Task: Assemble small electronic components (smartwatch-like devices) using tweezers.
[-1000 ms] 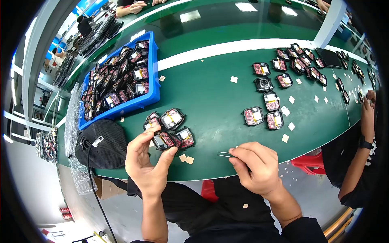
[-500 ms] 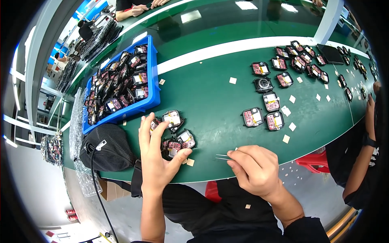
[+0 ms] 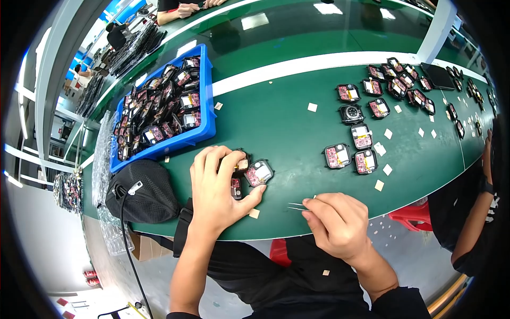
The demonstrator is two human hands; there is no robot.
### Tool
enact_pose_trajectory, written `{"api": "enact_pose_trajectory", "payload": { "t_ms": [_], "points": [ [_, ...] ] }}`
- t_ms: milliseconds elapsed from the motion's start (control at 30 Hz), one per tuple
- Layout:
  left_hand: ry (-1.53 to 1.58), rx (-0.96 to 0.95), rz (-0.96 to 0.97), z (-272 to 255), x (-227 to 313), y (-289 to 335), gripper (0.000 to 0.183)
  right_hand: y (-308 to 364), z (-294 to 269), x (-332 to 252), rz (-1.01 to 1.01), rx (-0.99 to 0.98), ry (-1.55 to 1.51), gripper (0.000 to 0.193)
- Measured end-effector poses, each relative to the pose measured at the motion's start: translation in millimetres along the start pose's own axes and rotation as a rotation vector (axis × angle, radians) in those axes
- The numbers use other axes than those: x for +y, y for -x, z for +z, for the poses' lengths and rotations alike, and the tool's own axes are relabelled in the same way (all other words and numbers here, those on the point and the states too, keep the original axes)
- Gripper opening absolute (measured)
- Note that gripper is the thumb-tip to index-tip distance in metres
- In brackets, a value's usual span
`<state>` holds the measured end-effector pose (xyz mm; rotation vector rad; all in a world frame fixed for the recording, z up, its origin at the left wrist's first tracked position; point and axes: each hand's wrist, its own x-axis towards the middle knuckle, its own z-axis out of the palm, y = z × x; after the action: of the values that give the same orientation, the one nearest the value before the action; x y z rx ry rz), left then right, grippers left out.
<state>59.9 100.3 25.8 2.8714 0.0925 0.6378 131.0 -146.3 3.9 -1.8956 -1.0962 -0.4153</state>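
In the head view, the left hand [image 3: 220, 186] reaches up from the lower edge, its forearm slanting up and to the right, the back of the hand showing and the fingers curved over a small cluster of watch modules [image 3: 259, 173] on the green table [image 3: 297, 143]; thumb and fingers stand apart with modules between them, the thumb tip at the near edge of the rightmost one, though whether they grip anything I cannot tell. The right hand [image 3: 340, 223] is held near the table's front edge, its forearm angled up and to the left, thumb and forefinger pinched on metal tweezers [image 3: 296, 207] whose slightly parted prongs point left, well apart from the cluster. A pale square [image 3: 254, 213] lies just beside the left thumb
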Motion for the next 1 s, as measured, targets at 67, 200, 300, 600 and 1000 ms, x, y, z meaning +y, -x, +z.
{"api": "enact_pose_trajectory", "payload": {
  "t_ms": [67, 200, 300, 600, 1000],
  "points": [
    [0.02, -0.053, -0.012, -3.5, -5.0, -1.3, 0.066, 0.2, -0.6, -0.1, -0.001, 0.009, 0.004, 0.026],
    [0.022, -0.099, -0.026, -6.1, -1.6, -5.5, 0.08, 0.1, -1.4, 0.3, 0.005, -0.008, 0.004, 0.026],
    [0.023, -0.14, 0.036, -8.4, -0.9, -11.9, 0.092, -2.8, -1.8, -1.5, 0.023, -0.018, 0.0, 0.024],
    [0.065, -0.116, 0.191, 5.2, 3.1, -22.0, 0.054, -15.5, -1.4, -9.6, 0.251, -0.052, -0.051, 0.026],
    [0.048, -0.115, 0.204, -1.3, -6.4, -27.3, 0.048, -7.9, -0.2, -6.8, 0.117, -0.08, 0.013, 0.029]
  ]
}}
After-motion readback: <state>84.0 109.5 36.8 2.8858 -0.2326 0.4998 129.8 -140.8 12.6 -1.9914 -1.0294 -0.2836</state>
